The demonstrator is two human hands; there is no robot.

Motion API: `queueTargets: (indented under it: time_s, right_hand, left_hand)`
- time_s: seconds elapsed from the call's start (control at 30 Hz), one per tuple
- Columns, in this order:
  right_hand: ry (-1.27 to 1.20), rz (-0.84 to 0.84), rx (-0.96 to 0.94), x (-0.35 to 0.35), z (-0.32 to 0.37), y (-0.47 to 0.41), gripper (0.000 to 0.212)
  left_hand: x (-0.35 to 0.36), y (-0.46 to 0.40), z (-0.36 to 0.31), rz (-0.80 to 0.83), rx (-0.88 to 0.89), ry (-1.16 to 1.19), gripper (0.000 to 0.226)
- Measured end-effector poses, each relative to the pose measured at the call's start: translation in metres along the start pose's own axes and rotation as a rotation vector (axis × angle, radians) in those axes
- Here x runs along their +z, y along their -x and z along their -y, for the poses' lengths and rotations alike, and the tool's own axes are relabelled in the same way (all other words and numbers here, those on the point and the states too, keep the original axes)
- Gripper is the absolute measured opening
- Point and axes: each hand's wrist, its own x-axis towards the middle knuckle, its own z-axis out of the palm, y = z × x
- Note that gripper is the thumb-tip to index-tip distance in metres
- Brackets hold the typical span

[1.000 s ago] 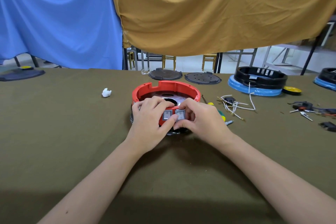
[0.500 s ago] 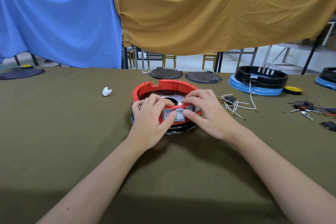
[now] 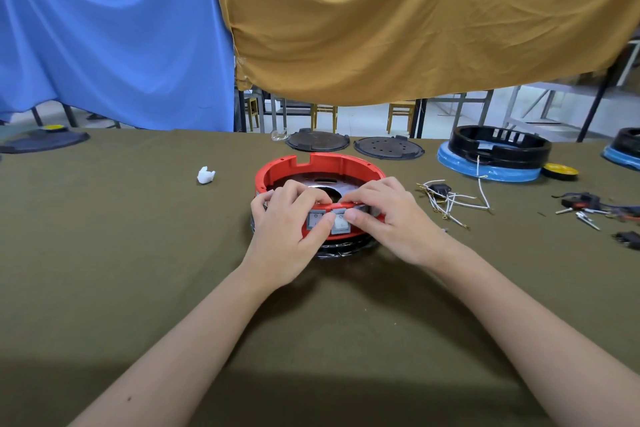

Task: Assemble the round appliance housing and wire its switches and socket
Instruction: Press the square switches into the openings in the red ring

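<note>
Here the red housing (image 3: 320, 166) sits mid-table between both hands. The left hand (image 3: 287, 232) curls over its near rim, steadying it, thumb on one switch (image 3: 315, 218); the right hand (image 3: 391, 218) presses the other switch (image 3: 341, 224), likely seating it.

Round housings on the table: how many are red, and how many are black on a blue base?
Red: 1, the red housing that the left hand and right hand grip.
Black on a blue base: 2, the nearer black housing and the cut-off housing at the right edge.
Total: 3.
</note>
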Motion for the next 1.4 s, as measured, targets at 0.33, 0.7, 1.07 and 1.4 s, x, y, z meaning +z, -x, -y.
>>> queueTargets:
  time_s: [0.33,0.7,1.07,1.4]
  right_hand:
    - [0.035,-0.073,0.040,0.0071,0.0020,-0.0056,0.027]
    - [0.073,-0.069,0.046,0.0066,0.0048,-0.0012,0.042]
    - [-0.039,-0.021,0.041,0.0004,0.0012,0.0001,0.048]
    - [-0.071,-0.070,0.059,0.0045,-0.0010,-0.0036,0.026]
  left_hand:
    - [0.0028,-0.0015,-0.0013,-0.005,-0.012,0.008,0.023]
    - [0.0025,-0.0004,0.0000,0.019,-0.014,0.046,0.025]
    - [0.0001,0.0005,0.0068,0.043,0.015,0.087,0.027]
    - [-0.0014,-0.0018,0.0026,0.040,-0.049,0.129,0.027]
